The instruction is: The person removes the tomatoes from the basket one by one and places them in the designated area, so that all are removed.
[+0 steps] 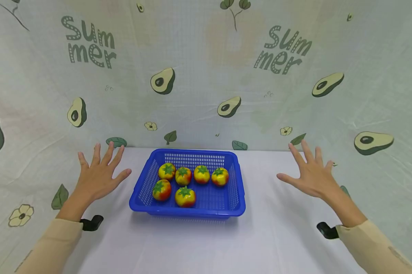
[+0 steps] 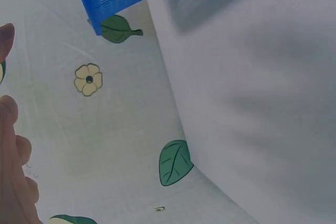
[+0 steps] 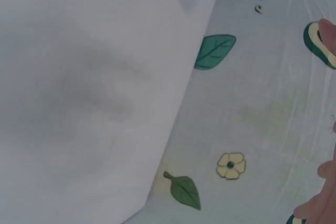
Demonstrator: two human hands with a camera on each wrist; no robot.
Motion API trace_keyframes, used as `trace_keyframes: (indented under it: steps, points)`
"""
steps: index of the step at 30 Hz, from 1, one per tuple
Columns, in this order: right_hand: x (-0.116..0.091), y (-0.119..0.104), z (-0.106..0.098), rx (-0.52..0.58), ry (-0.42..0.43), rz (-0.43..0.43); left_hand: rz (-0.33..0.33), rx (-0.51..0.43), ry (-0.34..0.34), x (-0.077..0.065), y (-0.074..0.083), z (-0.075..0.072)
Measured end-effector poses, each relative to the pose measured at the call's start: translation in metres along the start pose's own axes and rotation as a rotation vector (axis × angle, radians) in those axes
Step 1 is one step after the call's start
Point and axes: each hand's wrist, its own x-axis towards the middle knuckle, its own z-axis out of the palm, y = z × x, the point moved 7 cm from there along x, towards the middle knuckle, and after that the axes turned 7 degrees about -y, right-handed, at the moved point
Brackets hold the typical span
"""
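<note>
So nothing's being gripped here: the left hand (image 1: 98, 178) and right hand (image 1: 311, 178) are both hovering with fingers spread, one on each side of the blue basket (image 1: 206, 212) and well apart from it. I'm reading this as a ready-or-resting pose; touching the fruit would be calling for one hand swinging inward over the rim and closing gently around a round body. Six tomato-like fruits (image 1: 185, 198) are sitting inside the basket, four along the back, two nearer the front. They're looking glossy and squat, yellow blushing into red, with green star-shaped tops. The basket's showing slotted walls and a smooth lip, and it's standing on a white tabletop (image 1: 192, 247). Wrist cams aren't catching any fruit, so they're maybe plastic, hard to say.
</note>
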Motion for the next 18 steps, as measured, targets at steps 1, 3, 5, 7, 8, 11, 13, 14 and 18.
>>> trace_keyframes:
  steps: [1,3,5,7,8,11,13,14,18]
  points:
    - [0.002,-0.004,-0.002,-0.001,-0.006,-0.008,0.003,-0.014,-0.001,0.0,0.001,0.0]
    - [0.008,-0.013,-0.007,-0.001,-0.021,-0.025,0.01,-0.043,-0.004,-0.001,0.003,-0.001]
    - [0.012,-0.023,-0.011,-0.006,-0.034,-0.043,0.018,-0.074,-0.009,-0.001,0.005,-0.001]
    - [0.017,-0.034,-0.016,-0.016,-0.038,-0.069,0.023,-0.101,-0.014,-0.001,0.006,0.0]
    - [0.02,-0.04,-0.018,-0.021,-0.037,-0.082,0.025,-0.117,-0.018,-0.001,0.007,0.0]
    - [0.028,-0.056,-0.024,-0.021,-0.035,-0.128,0.027,-0.168,-0.039,0.0,0.009,0.003]
    - [0.033,-0.067,-0.027,-0.006,-0.037,-0.162,0.024,-0.212,-0.055,0.0,0.01,0.006]
    - [0.035,-0.073,-0.029,0.01,-0.038,-0.179,0.022,-0.236,-0.063,0.0,0.011,0.007]
    - [0.046,-0.093,-0.03,0.072,-0.071,-0.239,0.008,-0.373,-0.109,-0.002,0.013,0.012]
